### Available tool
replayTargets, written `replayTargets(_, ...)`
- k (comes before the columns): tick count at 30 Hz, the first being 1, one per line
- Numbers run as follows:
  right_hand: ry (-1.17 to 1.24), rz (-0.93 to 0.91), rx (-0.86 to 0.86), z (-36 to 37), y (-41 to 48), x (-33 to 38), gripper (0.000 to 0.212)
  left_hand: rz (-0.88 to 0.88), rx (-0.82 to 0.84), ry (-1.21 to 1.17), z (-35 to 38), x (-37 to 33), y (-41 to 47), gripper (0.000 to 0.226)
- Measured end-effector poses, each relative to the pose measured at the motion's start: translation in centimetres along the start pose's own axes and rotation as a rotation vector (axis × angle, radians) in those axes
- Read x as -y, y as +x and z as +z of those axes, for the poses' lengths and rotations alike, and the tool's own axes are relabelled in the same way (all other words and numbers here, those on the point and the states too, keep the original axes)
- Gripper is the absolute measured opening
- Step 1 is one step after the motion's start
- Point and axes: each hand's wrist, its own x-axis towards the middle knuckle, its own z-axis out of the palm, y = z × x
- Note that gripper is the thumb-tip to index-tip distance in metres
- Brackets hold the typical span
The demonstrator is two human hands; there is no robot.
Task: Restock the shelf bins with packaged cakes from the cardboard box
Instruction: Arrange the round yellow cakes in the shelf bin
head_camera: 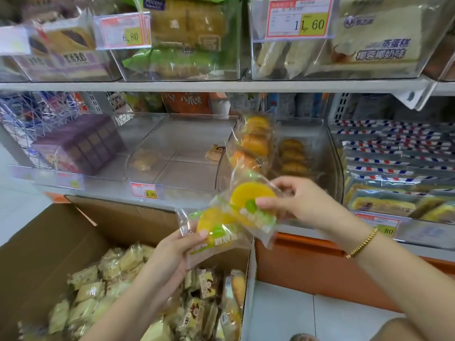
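Cardboard box (46, 244), nearest us: flaps open, wrapped cakes (98, 289) inside. Over its far edge, our left hand (170, 254) pinches one cake packet (215, 233); our right hand (298, 203) pinches a second packet (250, 199), overlapping. Beyond, a clear shelf bin (335, 153), open-topped, part filled.

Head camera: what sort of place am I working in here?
Most likely a shop's snack aisle: price tags clipped to clear shelf bins, and an open cardboard box of packaged cakes by the shelves.

Single head-worn wide-angle view, close on the shelving (221, 86).
I see from the wearer's head, facing forward and tilted down: the clear shelf bins (187, 146) stand near and fill the upper frame, the open cardboard box (37, 242) lies low at the left.
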Motion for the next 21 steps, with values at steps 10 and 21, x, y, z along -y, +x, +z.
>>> replayTargets(10, -0.892, -0.278, -0.434, 0.6, 6.5, 1.3, 0.053, 0.050, -0.133, -0.150, -2.6, -0.8, -0.5, 0.040)
replayTargets(21, -0.974, -0.250, -0.239, 0.2, 7.7, 2.5, 0.052, 0.122, -0.052, -0.058, -2.5, -1.4, 0.0, 0.042)
